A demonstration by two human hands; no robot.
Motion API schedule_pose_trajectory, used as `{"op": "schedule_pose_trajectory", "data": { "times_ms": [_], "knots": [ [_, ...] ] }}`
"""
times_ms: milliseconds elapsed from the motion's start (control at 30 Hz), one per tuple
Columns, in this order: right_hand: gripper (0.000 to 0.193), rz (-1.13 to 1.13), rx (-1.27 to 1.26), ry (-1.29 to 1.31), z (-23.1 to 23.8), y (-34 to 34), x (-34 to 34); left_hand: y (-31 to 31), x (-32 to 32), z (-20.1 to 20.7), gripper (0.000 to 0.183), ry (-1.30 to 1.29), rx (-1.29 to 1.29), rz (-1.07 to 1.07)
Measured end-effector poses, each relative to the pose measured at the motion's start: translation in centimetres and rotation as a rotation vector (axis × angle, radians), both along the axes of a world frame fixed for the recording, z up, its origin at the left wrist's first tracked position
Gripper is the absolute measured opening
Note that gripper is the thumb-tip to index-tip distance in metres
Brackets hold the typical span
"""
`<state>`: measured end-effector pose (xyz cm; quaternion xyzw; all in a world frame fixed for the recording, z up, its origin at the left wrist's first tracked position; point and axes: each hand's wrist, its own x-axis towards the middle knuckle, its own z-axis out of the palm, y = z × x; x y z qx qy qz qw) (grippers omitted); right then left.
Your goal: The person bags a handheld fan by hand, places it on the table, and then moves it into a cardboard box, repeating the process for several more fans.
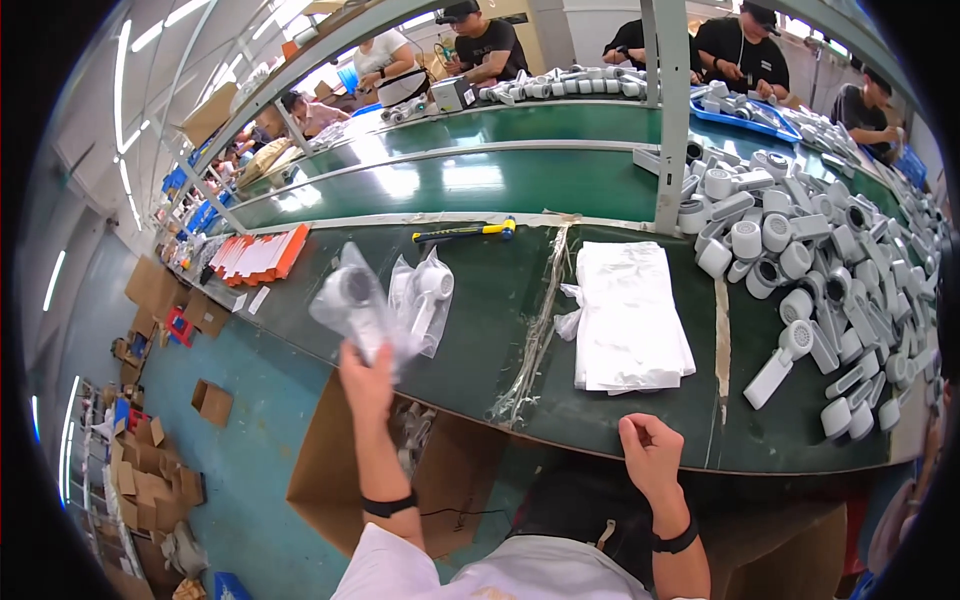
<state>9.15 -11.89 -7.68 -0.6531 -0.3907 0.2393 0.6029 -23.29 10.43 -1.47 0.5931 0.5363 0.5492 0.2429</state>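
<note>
Fingers of the left hand [367,385] pinch the lower end of a clear plastic bag containing a grey, round-headed device [354,285], left of centre in the frame, over the dark green bench [490,290]. Similar bagged grey devices [432,285] lie just right of it. The right hand [654,452], lower right of centre, has curled fingers; whether their tips meet, I cannot tell. Beyond it lies a flat white plastic stack [630,315].
</note>
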Motion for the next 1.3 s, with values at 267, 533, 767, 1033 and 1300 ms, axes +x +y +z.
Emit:
{"op": "schedule_pose_trajectory", "data": {
  "times_ms": [267, 533, 767, 1033, 1300],
  "knots": [
    [0.008, -0.032, 0.094, -0.187, -0.5, 0.0, 0.1, 8.2, -7.0, -3.4, 0.037, 0.652, -0.134, 0.375],
    [0.007, -0.029, 0.098, -0.205, -0.9, 0.1, -0.2, 11.6, -7.8, -6.0, 0.049, 0.637, -0.234, 0.125],
    [0.006, -0.067, 0.127, -0.278, -0.8, 0.1, -0.2, 9.1, -7.4, -3.6, 0.046, 0.510, -0.268, 0.148],
    [0.006, -0.004, 0.136, 0.035, -0.4, -0.1, 0.2, -0.4, 5.8, 2.1, 0.031, 0.294, 0.057, -0.320],
    [0.047, -0.726, -0.351, -0.487, 6.5, -3.8, 12.0, -7.1, 21.3, 1.7, 0.026, 0.581, 0.349, -0.937]
  ]
}}
